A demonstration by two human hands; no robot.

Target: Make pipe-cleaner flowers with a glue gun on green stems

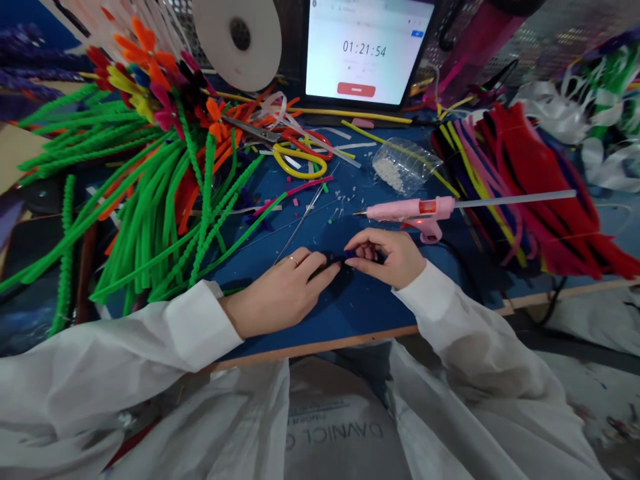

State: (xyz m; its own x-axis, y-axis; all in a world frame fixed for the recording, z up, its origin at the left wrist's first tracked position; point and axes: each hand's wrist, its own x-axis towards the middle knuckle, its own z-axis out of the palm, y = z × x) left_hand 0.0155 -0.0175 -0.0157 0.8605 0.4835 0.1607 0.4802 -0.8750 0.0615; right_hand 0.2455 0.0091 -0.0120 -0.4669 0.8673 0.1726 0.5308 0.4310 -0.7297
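My left hand [283, 291] rests on the blue table [350, 307], its fingers closed together and pinching a small dark blue fuzzy piece [340, 259]. My right hand [387, 255] meets it from the other side, fingers curled and pinching the same dark piece. A ring sits on a left finger. Just beyond my hands lies a pink glue gun [415, 212] with a long glue stick pointing right. A thin metal wire [300, 223] lies on the table by my left hand.
Green pipe cleaner stems [165, 200] and colourful flowers [145, 67] fill the left. Mixed pipe cleaners [525, 173] pile at right. Scissors [295, 150], a clear bag of beads [403, 165], a tape roll [237, 37] and a timer screen [367, 50] sit behind.
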